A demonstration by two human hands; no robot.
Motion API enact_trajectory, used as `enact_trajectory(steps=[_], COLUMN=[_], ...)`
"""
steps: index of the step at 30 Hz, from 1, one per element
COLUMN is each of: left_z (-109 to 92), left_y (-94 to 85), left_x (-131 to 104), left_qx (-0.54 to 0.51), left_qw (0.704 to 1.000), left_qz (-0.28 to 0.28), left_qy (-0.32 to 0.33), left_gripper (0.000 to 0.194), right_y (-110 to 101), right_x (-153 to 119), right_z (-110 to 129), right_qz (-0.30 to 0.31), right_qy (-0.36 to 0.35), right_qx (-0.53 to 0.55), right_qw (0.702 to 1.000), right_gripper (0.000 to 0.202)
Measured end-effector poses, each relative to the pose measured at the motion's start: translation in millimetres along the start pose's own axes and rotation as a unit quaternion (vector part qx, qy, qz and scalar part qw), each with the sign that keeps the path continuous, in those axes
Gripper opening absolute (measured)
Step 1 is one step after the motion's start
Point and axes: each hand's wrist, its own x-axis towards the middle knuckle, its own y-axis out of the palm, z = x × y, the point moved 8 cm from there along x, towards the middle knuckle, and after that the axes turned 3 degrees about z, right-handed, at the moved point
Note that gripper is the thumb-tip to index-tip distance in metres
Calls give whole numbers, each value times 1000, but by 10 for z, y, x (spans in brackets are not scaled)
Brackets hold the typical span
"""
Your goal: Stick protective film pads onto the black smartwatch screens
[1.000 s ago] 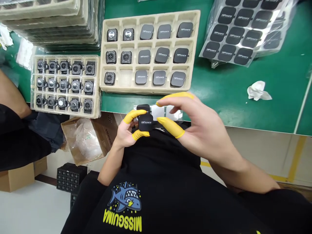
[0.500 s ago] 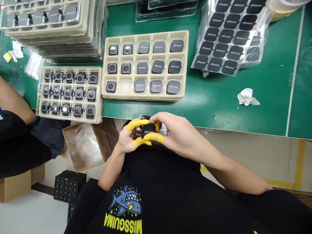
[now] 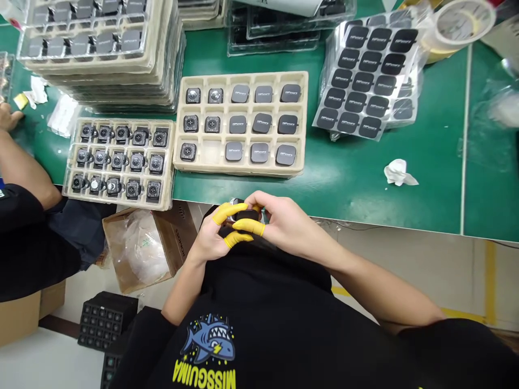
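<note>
Between my two hands, just off the table's front edge, is a black smartwatch case, partly hidden by fingers. Yellow finger cots cover the fingertips of both hands. My left hand grips it from the left, and my right hand pinches it from the right, its thumb along the near side. Above them on the table lies a beige tray of watch cases; some wear dark "HiFuture" labels, several show their sensor backs, and one front-row pocket holds nothing. A second tray of watch cases with sensor backs up adjoins it.
Label sheets lie at the right, beside a tape roll. A crumpled tissue rests on the green table. Stacked trays rise at the back left. A co-worker's arm reaches in at far left; an open carton stands below.
The watch case has tipped in my fingers, so its "HiFuture" label no longer reads. My hands stay close together around it. The view has shifted slightly.
</note>
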Motion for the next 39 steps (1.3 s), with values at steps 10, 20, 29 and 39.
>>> enact_trajectory(steps=[10, 20, 29, 39], left_z=[-77, 79, 154, 67], left_y=[-390, -797, -834, -822], left_x=[-385, -807, -790, -726], left_qx=[101, 73, 57, 101], left_qw=[985, 970, 960, 947], left_qz=[-137, -222, -268, -303], left_qy=[3, -68, -59, -43], left_gripper=[66, 56, 46, 32], right_y=[14, -180, -314, -532], right_x=[360, 1641, 1718, 2132], right_z=[158, 143, 86, -51], right_qz=[-52, -173, -206, -155], right_qy=[-89, -101, -101, -61], right_qx=[32, -247, -349, -370], right_qw=[994, 948, 909, 914], right_gripper=[21, 19, 31, 48])
